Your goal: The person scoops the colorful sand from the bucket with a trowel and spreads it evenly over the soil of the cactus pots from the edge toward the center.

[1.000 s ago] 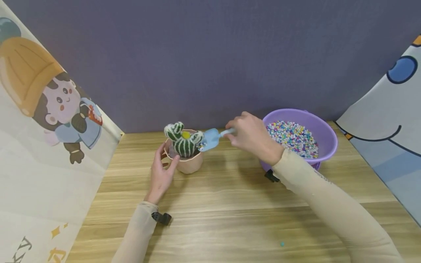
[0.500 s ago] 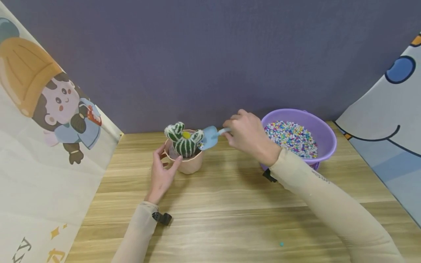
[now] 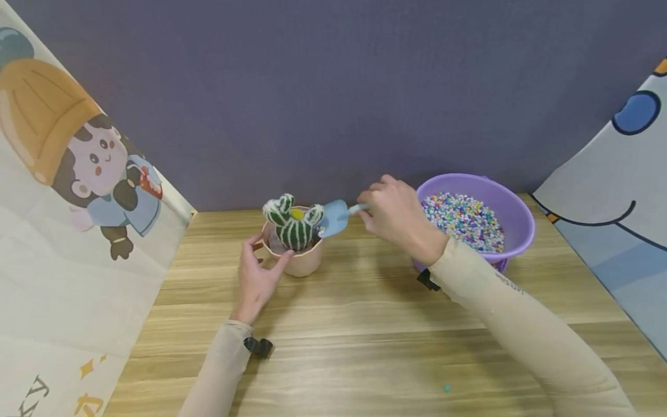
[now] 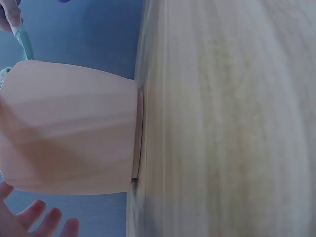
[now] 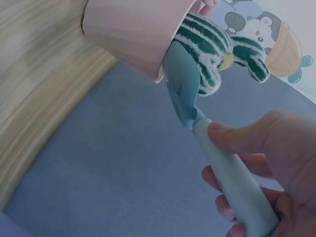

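A pink flowerpot (image 3: 304, 265) stands on the wooden table with a green-and-white plush cactus (image 3: 294, 234) in it, a yellow patch at the cactus's middle. My left hand (image 3: 256, 286) holds the pot at its left rim, thumb at the front; several of its fingertips (image 4: 52, 219) show beside the pot in the left wrist view. My right hand (image 3: 398, 217) grips the handle of a light-blue toy trowel (image 3: 334, 218). The trowel's blade reaches over the pot's right rim, right beside the cactus, with a few beads at its tip.
A purple tub (image 3: 518, 231) holding many small coloured beads (image 3: 464, 223) stands behind my right forearm. One turquoise bead (image 3: 446, 388) lies near the table's front. A dark blue panel (image 3: 333, 104) rises at the back, with printed cartoon panels at both sides.
Fewer beads show on the trowel's tip. The pot and cactus have shifted slightly to the right, and my left thumb has slid a little along the rim. The trowel has moved only slightly.
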Demonstrator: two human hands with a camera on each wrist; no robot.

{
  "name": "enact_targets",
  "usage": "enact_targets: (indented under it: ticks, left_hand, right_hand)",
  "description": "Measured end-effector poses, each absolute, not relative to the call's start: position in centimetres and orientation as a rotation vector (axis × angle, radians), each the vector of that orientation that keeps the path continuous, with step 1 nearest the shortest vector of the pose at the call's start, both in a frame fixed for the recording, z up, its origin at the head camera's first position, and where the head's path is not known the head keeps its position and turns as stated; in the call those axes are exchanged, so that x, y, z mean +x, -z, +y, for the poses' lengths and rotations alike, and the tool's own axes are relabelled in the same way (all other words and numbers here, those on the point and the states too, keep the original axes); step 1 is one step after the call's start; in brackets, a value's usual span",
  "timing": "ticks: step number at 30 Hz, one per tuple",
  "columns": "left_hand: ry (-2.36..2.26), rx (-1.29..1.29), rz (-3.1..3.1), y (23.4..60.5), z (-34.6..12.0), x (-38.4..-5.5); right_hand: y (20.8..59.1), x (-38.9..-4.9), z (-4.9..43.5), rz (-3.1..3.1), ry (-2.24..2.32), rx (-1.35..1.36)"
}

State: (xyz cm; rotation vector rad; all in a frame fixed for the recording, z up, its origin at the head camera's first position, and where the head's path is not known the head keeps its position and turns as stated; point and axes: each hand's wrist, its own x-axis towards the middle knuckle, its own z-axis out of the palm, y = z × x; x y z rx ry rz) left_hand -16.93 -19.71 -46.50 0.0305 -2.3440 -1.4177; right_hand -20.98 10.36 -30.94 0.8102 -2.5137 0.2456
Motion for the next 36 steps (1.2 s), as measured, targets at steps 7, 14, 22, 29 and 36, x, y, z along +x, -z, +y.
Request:
enact_targets:
  ticks: [7,14,22,29,36]
  left_hand:
    - [1.352,-0.007,-2.371,46.2,-19.8,-17.1]
    - [1.275,-0.191,-2.453,45.2,-20.7,-17.8]
    - [1.32,-0.295,-2.518,44.9,-21.6,-18.0]
    - [1.278,-0.294,-2.576,44.5,-21.6,-17.9]
    - [1.217,-0.255,-2.573,44.4,-20.8,-17.8]
  right_hand:
    - [31.1,-21.1,10.7,-2.492,-0.281,0.832]
    - [31.2,-20.9,10.9,-2.514,-0.292,0.826]
    - [31.3,-21.0,11.0,-2.5,-0.319,0.845]
    - [31.4,-21.1,11.5,-2.484,-0.334,0.842]
    - [31.4,-21.2,12.6,-2.562,-0.449,0.791]
